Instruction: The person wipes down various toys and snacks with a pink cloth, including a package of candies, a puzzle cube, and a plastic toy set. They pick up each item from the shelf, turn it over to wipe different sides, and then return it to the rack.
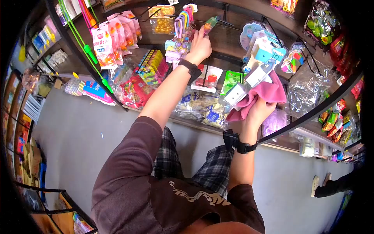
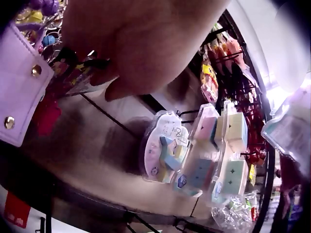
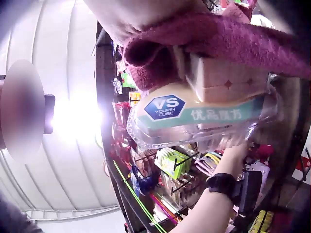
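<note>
My right hand (image 1: 260,111) grips a pink cloth (image 1: 269,91) together with a clear plastic pack of puzzle cubes (image 1: 249,84). In the right wrist view the cloth (image 3: 233,41) drapes over the cube pack (image 3: 204,114), which has a teal band and a blue label. My left hand (image 1: 201,46) is raised to the shelf hooks and pinches a small green and orange packet (image 1: 210,24). Beside it hang coiled bands (image 1: 183,23) and keychains with a lilac tag (image 1: 174,56). Seen from the left wrist, the hand (image 2: 141,48) covers most of the packet.
Pink candy bags (image 1: 113,39) hang on the left, and more cube packs (image 1: 265,48) on hooks to the right. A black curved rack bar (image 1: 311,109) crosses in front at right. Another person's foot (image 1: 314,186) shows on the grey floor (image 1: 89,156).
</note>
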A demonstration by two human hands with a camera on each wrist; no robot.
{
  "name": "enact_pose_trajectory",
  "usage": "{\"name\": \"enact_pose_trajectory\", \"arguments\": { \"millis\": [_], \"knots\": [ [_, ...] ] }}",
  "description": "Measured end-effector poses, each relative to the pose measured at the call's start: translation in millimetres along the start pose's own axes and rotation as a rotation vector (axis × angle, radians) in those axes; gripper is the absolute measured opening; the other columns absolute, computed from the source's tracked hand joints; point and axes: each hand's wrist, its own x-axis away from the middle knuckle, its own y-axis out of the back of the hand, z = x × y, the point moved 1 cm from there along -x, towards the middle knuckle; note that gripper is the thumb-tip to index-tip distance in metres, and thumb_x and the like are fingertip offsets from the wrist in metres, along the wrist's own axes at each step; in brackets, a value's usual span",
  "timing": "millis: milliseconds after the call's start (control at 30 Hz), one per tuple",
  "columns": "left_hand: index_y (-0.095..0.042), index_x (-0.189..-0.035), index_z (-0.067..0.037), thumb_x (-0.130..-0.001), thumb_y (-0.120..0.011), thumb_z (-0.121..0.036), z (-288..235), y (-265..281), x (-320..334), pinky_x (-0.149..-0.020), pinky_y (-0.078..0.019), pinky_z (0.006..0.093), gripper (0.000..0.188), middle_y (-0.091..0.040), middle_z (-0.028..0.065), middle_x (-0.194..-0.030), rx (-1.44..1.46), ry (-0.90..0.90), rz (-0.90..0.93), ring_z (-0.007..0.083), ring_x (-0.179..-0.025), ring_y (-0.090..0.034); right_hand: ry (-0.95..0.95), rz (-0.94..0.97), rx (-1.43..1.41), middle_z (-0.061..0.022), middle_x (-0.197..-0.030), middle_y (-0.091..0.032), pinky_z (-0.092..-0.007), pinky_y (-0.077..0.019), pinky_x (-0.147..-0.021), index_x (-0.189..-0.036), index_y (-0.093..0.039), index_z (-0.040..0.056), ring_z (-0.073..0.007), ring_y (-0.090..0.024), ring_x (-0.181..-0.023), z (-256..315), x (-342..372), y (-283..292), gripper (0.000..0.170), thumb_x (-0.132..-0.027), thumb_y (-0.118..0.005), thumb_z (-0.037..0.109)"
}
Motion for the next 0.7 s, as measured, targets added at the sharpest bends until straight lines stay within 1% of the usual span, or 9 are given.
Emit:
{"name": "enact_pose_trajectory", "arguments": {
  "millis": [67,133,200,267,367,433,500,533,700],
  "knots": [
    [-0.051,-0.112,0.006,-0.076,-0.059,-0.015,2.2,-7.7,-2.2,-0.103,-0.0258,0.0468,0.042,-0.026,0.0242,-0.137,0.061,0.02,-0.002,0.0446,-0.121,-0.03,0.034,-0.018,0.037,-0.0026,-0.08,-0.056,-0.0211,-0.044,-0.059,-0.093,-0.053,0.0001,-0.0095,-0.054,-0.067,-5.3,-3.0,4.5,0.014,-0.082,-0.059,0.008],
    [-0.049,-0.112,0.008,-0.076,-0.059,-0.015,-7.8,2.9,-4.3,-0.101,-0.0281,0.0479,0.044,-0.027,0.021,-0.136,0.03,-0.006,-0.094,0.0436,-0.12,-0.032,0.064,-0.037,0.071,-0.0027,-0.081,-0.057,-0.0211,-0.0441,-0.059,-0.093,-0.053,0.0003,-0.0096,-0.054,-0.068,-3.0,-3.4,3.3,0.014,-0.083,-0.059,0.008],
    [-0.049,-0.113,0.008,-0.076,-0.059,-0.015,-18.6,18.0,-6.5,-0.1,-0.0293,0.0481,0.044,-0.028,0.0207,-0.135,-0.025,0.008,-0.089,0.0431,-0.119,-0.032,0.055,0.001,-0.016,-0.0029,-0.081,-0.057,-0.0213,-0.0444,-0.06,-0.094,-0.054,0.0006,-0.0096,-0.054,-0.068,2.4,-1.0,-0.9,0.014,-0.083,-0.058,0.007],
    [-0.048,-0.114,0.008,-0.077,-0.06,-0.017,-23.4,28.2,-7.2,-0.096,-0.0336,0.0483,0.047,-0.03,0.0201,-0.133,-0.098,0.009,-0.054,0.0419,-0.117,-0.035,0.065,-0.008,0.033,-0.003,-0.081,-0.057,-0.0213,-0.0446,-0.06,-0.094,-0.054,0.0006,-0.0096,-0.054,-0.068,-3.7,-3.1,0.8,0.014,-0.082,-0.058,0.007],
    [-0.048,-0.114,0.008,-0.076,-0.061,-0.018,-28.3,34.0,-7.4,-0.094,-0.0359,0.0488,0.047,-0.03,0.0207,-0.133,0.029,0.004,-0.008,0.0418,-0.115,-0.036,0.03,-0.018,0.012,-0.0032,-0.081,-0.057,-0.0215,-0.0448,-0.06,-0.094,-0.054,0.0007,-0.0097,-0.054,-0.068,2.6,4.0,-5.3,0.014,-0.082,-0.058,0.006],
    [-0.049,-0.114,0.006,-0.076,-0.062,-0.018,-38.7,43.1,-7.0,-0.091,-0.0391,0.0473,0.047,-0.033,0.0215,-0.131,-0.001,0.015,-0.003,0.0424,-0.11,-0.041,-0.018,-0.021,-0.059,-0.0032,-0.081,-0.057,-0.0215,-0.0448,-0.059,-0.094,-0.053,0.0007,-0.0097,-0.054,-0.067,3.7,7.2,-9.4,0.013,-0.082,-0.058,0.006],
    [-0.05,-0.114,0.004,-0.075,-0.062,-0.017,-45.1,49.4,-8.8,-0.09,-0.0405,0.0459,0.045,-0.036,0.022,-0.127,0.052,0.003,0.099,0.0438,-0.104,-0.046,-0.066,-0.004,-0.128,-0.0028,-0.08,-0.056,-0.021,-0.0445,-0.058,-0.095,-0.053,0.0007,-0.0098,-0.053,-0.066,-0.6,9.3,-8.9,0.013,-0.083,-0.057,0.005],
    [-0.052,-0.114,0.001,-0.075,-0.061,-0.014,-46.5,49.8,-8.0,-0.089,-0.0413,0.0444,0.043,-0.04,0.0222,-0.124,0.042,-0.017,0.063,0.0434,-0.099,-0.049,-0.069,-0.005,-0.126,-0.0028,-0.08,-0.056,-0.021,-0.0445,-0.058,-0.095,-0.053,0.0007,-0.0098,-0.053,-0.066,-0.6,9.9,-8.1,0.013,-0.083,-0.057,0.005],
    [-0.054,-0.113,-0.002,-0.073,-0.059,-0.007,-51.0,59.9,-4.6,-0.089,-0.0412,0.044,0.041,-0.045,0.0236,-0.118,0.068,-0.021,0.062,0.0415,-0.101,-0.05,-0.061,0.076,-0.153,-0.0033,-0.08,-0.056,-0.02,-0.0442,-0.056,-0.1,-0.052,0.0006,-0.0096,-0.053,-0.065,-1.2,9.1,-7.7,0.019,-0.082,-0.058,0.003]
  ]
}}
